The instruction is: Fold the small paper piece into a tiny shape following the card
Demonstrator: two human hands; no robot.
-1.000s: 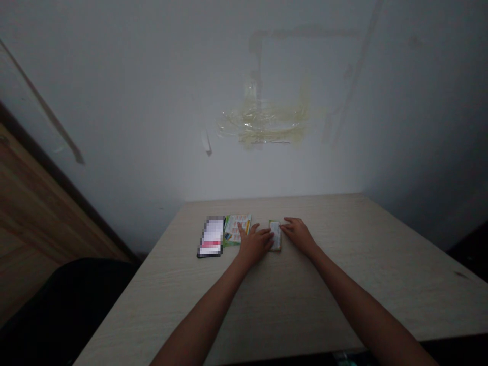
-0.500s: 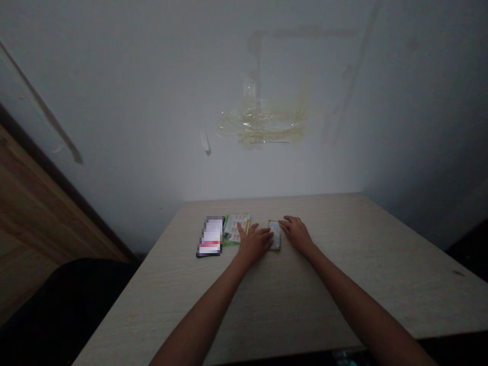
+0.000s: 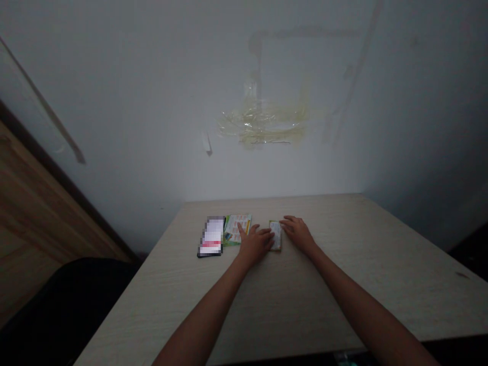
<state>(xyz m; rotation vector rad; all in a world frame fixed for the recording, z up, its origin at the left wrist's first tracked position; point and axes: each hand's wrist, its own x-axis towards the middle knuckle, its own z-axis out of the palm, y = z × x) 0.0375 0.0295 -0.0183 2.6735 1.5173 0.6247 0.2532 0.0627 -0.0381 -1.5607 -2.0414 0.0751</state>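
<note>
A small white printed packet [image 3: 275, 235] with a yellowish border lies flat on the table between my hands. My left hand [image 3: 256, 243] rests with its fingers apart, the fingertips over the packet's left edge. Its thumb reaches over a printed card or leaflet [image 3: 237, 225], white with green and orange print, which lies to the left. My right hand [image 3: 298, 233] lies low over the table with fingers extended, the fingertips at the packet's upper right edge. Whether they press on it I cannot tell. Neither hand has lifted anything.
A dark-edged phone-like slab [image 3: 211, 239] with a blurred-out face lies left of the leaflet. The pale wooden table [image 3: 324, 305] meets a wall [image 3: 152, 101] bearing old tape [image 3: 263, 124]. A black chair-like shape [image 3: 76, 300] stands at the left.
The whole view has shifted very slightly. Both hands and the packet keep about the same places.
</note>
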